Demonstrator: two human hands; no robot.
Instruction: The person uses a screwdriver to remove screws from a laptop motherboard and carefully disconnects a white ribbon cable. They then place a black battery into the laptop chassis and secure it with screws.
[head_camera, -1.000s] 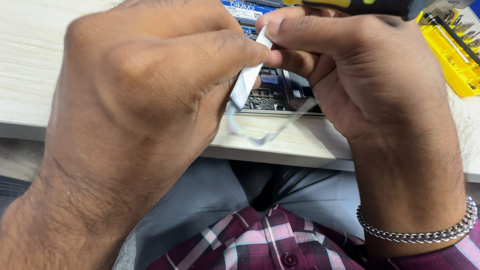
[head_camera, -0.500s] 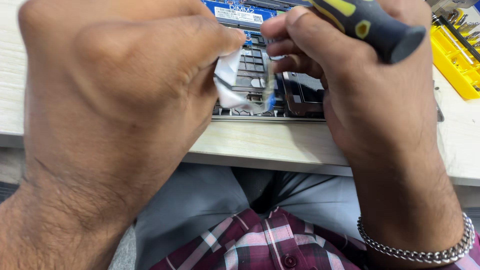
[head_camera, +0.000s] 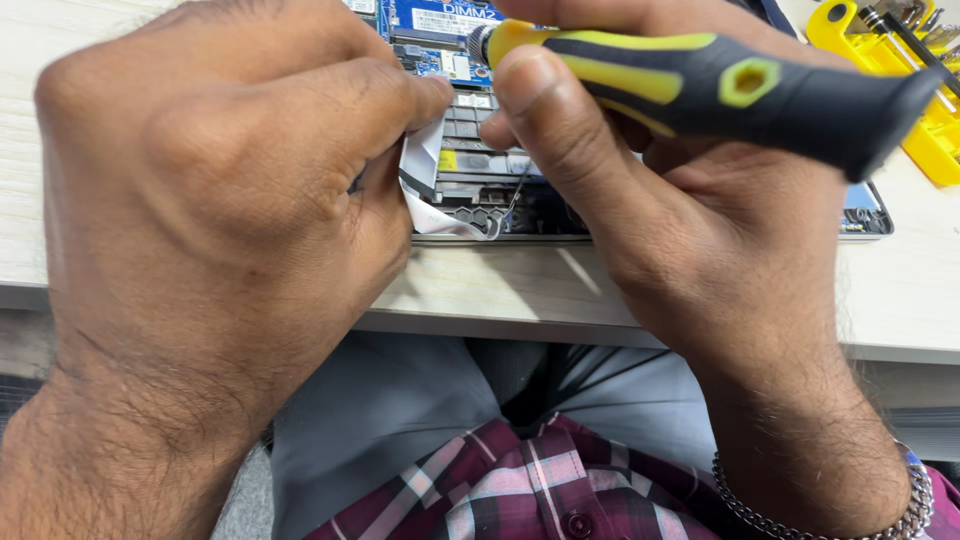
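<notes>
My left hand (head_camera: 220, 200) pinches a white flat ribbon cable (head_camera: 425, 175) that curls down over the front edge of an opened laptop base (head_camera: 520, 205) with a blue circuit board. My right hand (head_camera: 660, 200) grips a yellow and black screwdriver (head_camera: 720, 85) lying across its fingers, handle pointing right. The screwdriver's tip end is hidden behind my fingers near the board. Both hands cover most of the laptop.
The laptop lies on a pale wooden table (head_camera: 520, 295) near its front edge. A yellow tool case (head_camera: 900, 60) with bits stands at the far right. My lap, in grey trousers and a plaid shirt (head_camera: 500, 480), shows below; a metal bracelet (head_camera: 830, 510) circles my right wrist.
The hands have lowered and spread slightly, baring more of the board. The ribbon cable is now bent lower against my left fingers. The screwdriver has turned to lie more level across my right hand.
</notes>
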